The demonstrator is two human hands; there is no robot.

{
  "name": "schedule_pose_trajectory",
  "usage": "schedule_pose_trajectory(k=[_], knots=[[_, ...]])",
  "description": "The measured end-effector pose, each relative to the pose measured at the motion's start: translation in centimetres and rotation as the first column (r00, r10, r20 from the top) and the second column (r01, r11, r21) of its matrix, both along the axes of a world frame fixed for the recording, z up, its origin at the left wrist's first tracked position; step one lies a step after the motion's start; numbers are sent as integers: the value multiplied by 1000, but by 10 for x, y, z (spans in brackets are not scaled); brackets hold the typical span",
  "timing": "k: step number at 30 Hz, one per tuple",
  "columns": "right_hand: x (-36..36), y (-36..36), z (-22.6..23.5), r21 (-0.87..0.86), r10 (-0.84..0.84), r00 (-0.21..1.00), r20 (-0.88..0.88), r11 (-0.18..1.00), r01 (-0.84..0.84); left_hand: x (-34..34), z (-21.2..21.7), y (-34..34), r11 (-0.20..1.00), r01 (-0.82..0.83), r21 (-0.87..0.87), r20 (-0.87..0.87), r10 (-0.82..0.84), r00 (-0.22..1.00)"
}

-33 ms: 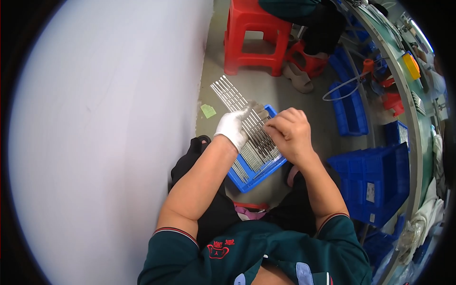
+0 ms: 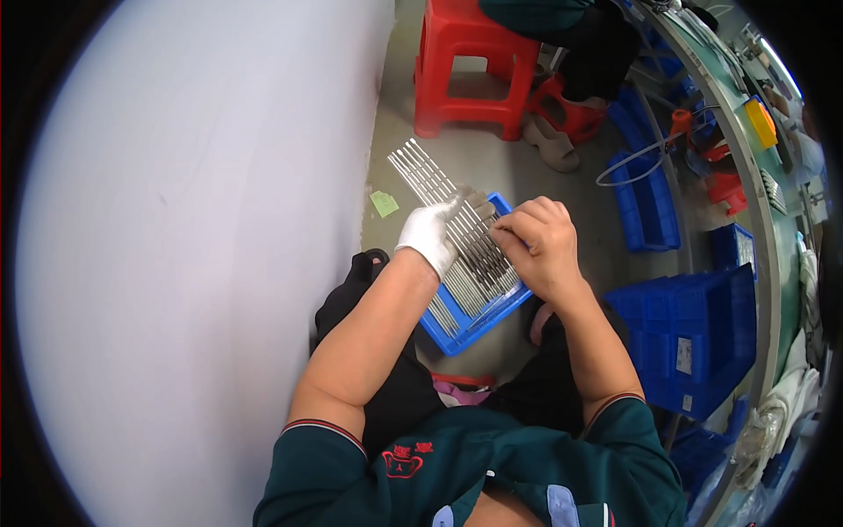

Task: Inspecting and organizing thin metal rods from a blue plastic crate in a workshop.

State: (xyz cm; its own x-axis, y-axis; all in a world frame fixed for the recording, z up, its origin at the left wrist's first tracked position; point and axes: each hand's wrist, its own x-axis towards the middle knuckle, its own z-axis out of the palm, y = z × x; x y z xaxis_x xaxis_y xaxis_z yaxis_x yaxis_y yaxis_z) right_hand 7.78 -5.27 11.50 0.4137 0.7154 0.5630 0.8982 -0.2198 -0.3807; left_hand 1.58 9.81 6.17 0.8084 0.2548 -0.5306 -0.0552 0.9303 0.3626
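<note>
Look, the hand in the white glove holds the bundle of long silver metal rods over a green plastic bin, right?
Not quite: the head view shows the plastic bin is blue. The white-gloved left hand does hold the silver metal rods over it.

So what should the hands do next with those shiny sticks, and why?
Probably the bare right hand should pinch one rod free: its fingertips already touch the fanned metal rods that the gloved left hand grips over the blue bin.
</note>
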Motion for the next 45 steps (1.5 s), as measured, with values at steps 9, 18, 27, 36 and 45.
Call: schedule_pose_trajectory(k=[9, 18, 27, 36, 45], knots=[[5, -2, -14, -51, 10, 994, -107, 999, -15, -3, 7, 1, 993, 7, -114, 49, -1, 999], [-1, 1, -8, -74, 39, 999, 7, 997, -38, -2, 0, 3, 999, 12, -51, 24, -11, 1000], [2, 3, -15, -102, 111, 992, 61, 989, -104, -1, 3, 0, 999, 28, -42, 5, -28, 1000], [7, -4, -15, -19, -18, 983, -181, 1000, 15, 2, -9, 2, 1000, 21, -11, 1, -21, 1000], [5, 0, -12, -76, -5, 999, -53, 997, 1, 1, -9, 3, 1000, 10, -24, -24, -10, 1000]])
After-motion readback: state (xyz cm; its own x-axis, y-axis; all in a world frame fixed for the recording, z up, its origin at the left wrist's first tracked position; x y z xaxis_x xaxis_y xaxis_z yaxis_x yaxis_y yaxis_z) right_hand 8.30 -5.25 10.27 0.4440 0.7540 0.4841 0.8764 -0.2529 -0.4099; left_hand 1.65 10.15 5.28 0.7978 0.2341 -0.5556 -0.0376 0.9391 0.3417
